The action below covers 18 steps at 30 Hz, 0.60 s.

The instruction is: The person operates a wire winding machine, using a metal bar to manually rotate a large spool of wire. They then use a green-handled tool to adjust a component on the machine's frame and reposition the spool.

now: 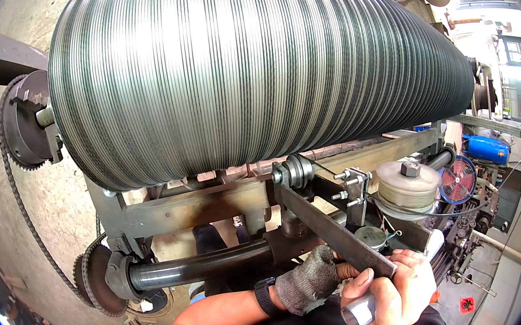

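Note:
My right hand (401,290), bare, is wrapped round a shiny metal tube (357,313) at the lower right; the tube's other end sticks out beyond the fingers. Right beside it is the end of a long flat metal bar (339,237), which slopes down from a roller. My left hand (309,281), in a grey fingerless glove, is at that bar's left edge with its fingers curled. The bar hides the fingertips and whatever they hold. Just past the hands are a round metal disc (371,238), a bolted bracket (355,193) and a pale spool (408,184).
A large drum (248,65) wound with dark strand spans the far side. Below it run a frame beam (194,209) and a thick shaft (202,267). A chain (18,194) hangs at the left. A red fan (457,180) and blue tank (487,149) stand at right.

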Motion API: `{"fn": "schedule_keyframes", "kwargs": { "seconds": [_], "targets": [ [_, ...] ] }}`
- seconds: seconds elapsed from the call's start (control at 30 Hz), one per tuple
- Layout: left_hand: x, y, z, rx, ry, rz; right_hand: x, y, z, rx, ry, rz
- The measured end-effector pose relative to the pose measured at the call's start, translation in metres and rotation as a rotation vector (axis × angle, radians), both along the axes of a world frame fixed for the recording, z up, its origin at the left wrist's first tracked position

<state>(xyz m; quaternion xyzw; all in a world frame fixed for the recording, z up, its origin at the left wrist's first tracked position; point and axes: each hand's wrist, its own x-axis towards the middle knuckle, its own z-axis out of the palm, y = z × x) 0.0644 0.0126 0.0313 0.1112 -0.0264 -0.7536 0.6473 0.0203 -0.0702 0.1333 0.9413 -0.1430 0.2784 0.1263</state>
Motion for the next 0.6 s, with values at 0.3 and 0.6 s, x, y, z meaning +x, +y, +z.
{"fn": "schedule_keyframes", "kwargs": {
  "seconds": [0.3,0.6],
  "targets": [
    [0.005,-0.001,0.004,0.008,0.021,-0.019,0.001,0.000,0.003,0.027,0.028,0.002],
    [0.016,-0.001,0.014,-0.024,-0.180,-0.034,0.003,-0.001,0.007,0.056,0.028,-0.012]
  ]
}}
